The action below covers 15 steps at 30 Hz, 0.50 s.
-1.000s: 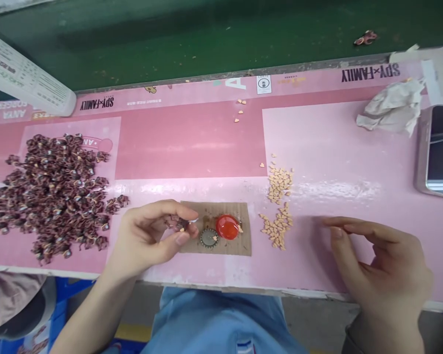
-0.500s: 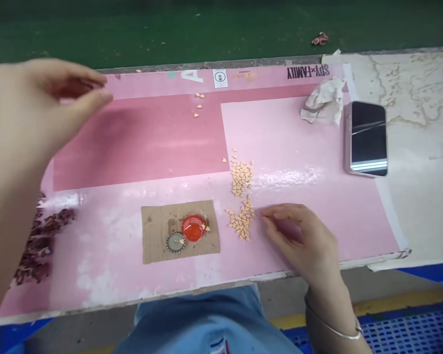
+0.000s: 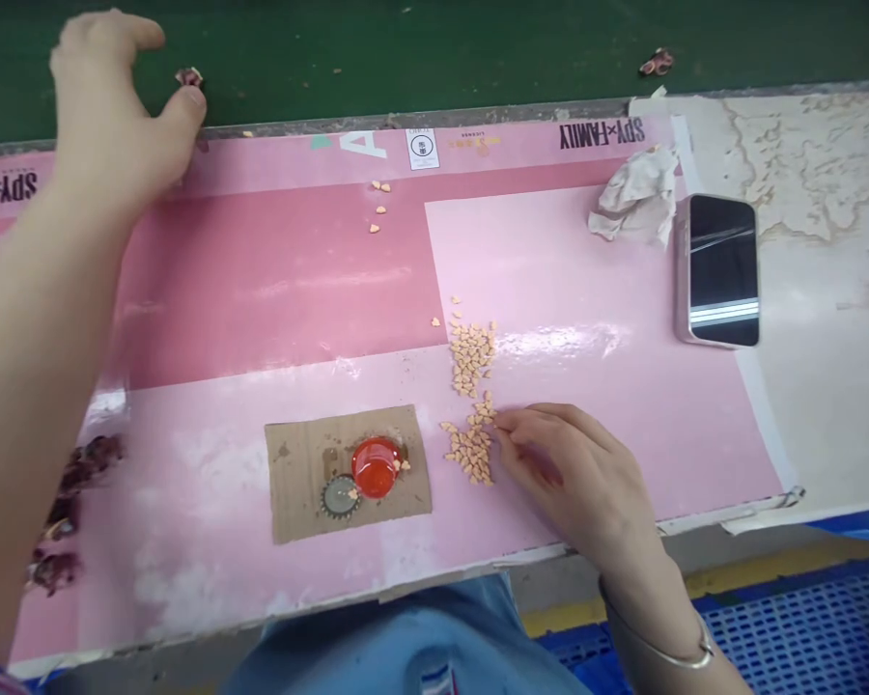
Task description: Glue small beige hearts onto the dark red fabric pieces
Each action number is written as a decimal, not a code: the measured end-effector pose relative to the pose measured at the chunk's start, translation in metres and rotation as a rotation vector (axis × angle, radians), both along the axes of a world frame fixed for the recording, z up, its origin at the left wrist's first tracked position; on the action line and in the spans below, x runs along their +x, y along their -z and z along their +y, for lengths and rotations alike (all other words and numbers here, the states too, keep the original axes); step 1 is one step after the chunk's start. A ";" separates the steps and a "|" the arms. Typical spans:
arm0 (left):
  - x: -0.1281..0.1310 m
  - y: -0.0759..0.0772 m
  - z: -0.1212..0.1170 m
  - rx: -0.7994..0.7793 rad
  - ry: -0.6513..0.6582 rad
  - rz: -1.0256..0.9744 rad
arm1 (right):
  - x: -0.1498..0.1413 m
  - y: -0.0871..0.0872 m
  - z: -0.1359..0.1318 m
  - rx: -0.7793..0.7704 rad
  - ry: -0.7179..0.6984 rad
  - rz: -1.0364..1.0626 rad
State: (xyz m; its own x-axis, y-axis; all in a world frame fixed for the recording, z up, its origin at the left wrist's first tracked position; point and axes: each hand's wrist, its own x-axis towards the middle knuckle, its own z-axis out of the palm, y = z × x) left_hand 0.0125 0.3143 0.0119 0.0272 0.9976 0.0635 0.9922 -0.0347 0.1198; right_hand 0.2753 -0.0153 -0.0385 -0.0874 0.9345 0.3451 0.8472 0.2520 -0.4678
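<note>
My left hand [image 3: 108, 106] reaches far up to the left, over the edge of the green belt [image 3: 406, 58]. Its fingers are apart, and a small dark red piece [image 3: 188, 75] lies on the belt just beyond the thumb tip. My right hand [image 3: 579, 473] rests low on the pink sheet [image 3: 275, 280]. Its stretched fingertips touch a pile of small orange pieces [image 3: 470, 405], and I see nothing held in them. Left of that pile lies a square of cardboard [image 3: 296, 483] with a red cap [image 3: 375, 466] and a toothed metal bottle cap [image 3: 339, 496] on it.
Part of a heap of dark red pieces [image 3: 65, 512] shows at the left edge, behind my forearm. A phone [image 3: 720, 270] and a crumpled tissue [image 3: 633, 193] lie at the right. A few orange pieces [image 3: 378, 203] are scattered further back. Another dark red piece [image 3: 657, 64] lies on the belt.
My left hand rose from the cardboard to the belt with a dark red piece and opened there. My right hand slid left until it touched the orange pile. The view shifted right.
</note>
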 end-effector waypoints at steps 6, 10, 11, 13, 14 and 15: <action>-0.021 -0.028 -0.164 0.039 0.633 -0.472 | -0.027 -0.035 0.005 0.029 -0.066 0.480; -0.014 -0.029 -0.260 -0.361 0.826 -0.788 | -0.060 -0.049 0.007 -0.022 -0.274 0.614; -0.012 -0.026 -0.273 -0.399 0.783 -0.870 | -0.066 -0.049 0.007 -0.011 -0.289 0.642; -0.010 -0.018 -0.288 -0.394 0.680 -1.021 | -0.076 -0.048 0.006 0.018 -0.295 0.680; -0.010 -0.014 -0.293 -0.379 0.635 -1.087 | -0.078 -0.048 0.005 0.016 -0.309 0.679; -0.011 -0.009 -0.297 -0.372 0.597 -1.146 | -0.080 -0.048 0.004 0.003 -0.334 0.659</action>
State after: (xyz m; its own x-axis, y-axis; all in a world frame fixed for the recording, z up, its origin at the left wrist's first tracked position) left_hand 0.0018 0.0170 0.0210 0.5756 0.8144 0.0730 0.1720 -0.2078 0.9629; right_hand 0.1953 -0.0118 0.0094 -0.1410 0.8935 0.4264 0.2685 0.4491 -0.8522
